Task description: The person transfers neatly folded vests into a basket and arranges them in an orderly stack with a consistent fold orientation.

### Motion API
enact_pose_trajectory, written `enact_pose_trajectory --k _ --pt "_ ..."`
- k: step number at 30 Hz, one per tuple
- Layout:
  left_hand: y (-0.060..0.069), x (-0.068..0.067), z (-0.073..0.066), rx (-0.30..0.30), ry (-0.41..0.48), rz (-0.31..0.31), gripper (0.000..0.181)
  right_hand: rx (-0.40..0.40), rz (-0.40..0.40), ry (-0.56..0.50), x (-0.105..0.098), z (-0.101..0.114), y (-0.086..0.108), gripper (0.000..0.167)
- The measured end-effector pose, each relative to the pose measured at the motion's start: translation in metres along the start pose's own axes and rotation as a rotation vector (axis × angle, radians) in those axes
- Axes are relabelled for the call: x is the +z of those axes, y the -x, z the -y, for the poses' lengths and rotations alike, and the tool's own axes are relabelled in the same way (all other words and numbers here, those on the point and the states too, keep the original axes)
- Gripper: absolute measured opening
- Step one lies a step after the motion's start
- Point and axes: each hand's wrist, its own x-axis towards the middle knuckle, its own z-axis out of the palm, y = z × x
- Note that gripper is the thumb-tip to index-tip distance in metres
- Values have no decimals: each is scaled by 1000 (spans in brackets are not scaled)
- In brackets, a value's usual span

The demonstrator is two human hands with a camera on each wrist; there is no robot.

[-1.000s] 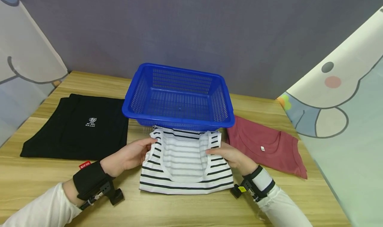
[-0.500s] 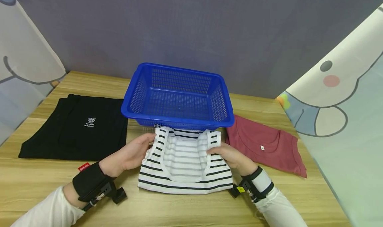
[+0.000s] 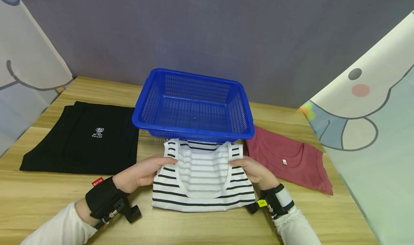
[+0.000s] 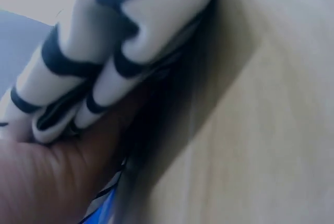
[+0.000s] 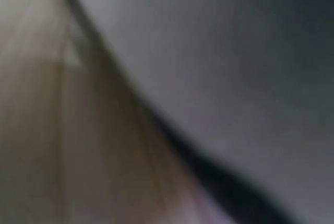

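A white garment with black stripes (image 3: 203,202) lies folded on the table, its far edge at the blue basket's near side. My left hand (image 3: 145,172) grips its left edge, thumb on top and the other fingers hidden beneath. On the opposite edge, my right hand (image 3: 258,171) holds the cloth with the thumb over the strap. In the left wrist view, the striped layers (image 4: 78,51) rest against the left hand (image 4: 57,177), just above the wood. The right wrist view is blurred, and no fingers can be made out there.
The blue mesh basket (image 3: 194,130) stands behind the striped garment. A folded black garment (image 3: 100,148) lies at the left and a dark pink one (image 3: 291,166) at the right, partly behind the basket's corner. A grey wall (image 3: 207,29) rises behind the wooden table (image 3: 194,230).
The left thumb has moved rightward onto the garment's left strap. Both straps lie slightly farther apart, and the garment's right edge has shifted slightly to the right.
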Motion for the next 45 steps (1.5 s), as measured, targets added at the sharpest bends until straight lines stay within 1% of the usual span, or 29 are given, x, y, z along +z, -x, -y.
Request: enact_pose_trajectory --k 2,4,7,12,16,20,26,30,35,39,42,45 --pt "-1 -1 2 12 -14 -30 27 3 14 -12 -2 -1 0 21" --pt "-2 -3 3 16 -20 -42 31 5 32 -21 -3 -2 0 21" --pt "-2 -4 2 17 -32 -44 33 4 51 -37 -4 -2 0 24" --pt "-1 -6 0 10 -65 -40 36 -21 90 -59 -3 -1 2 29" --pt "1 -6 -1 5 -108 -46 42 -38 113 -68 -2 1 3 28" --pt "3 -6 -4 5 -145 -56 47 -40 105 -61 -2 3 4 26" --pt "9 -6 -9 9 -157 -94 38 -75 67 13 -4 6 10 19" --pt "12 -7 -13 28 -147 -92 33 -77 44 51 -5 8 12 18" --pt "18 -8 -20 35 -153 -61 30 -81 36 55 -6 8 13 19" --pt "24 -8 -27 31 -166 -39 29 -101 53 66 -5 10 14 20" --pt "28 -8 -33 32 -155 -36 28 -112 64 85 -3 11 16 20" --pt "31 -9 -38 42 -158 -23 25 -108 47 105 -1 13 20 22"
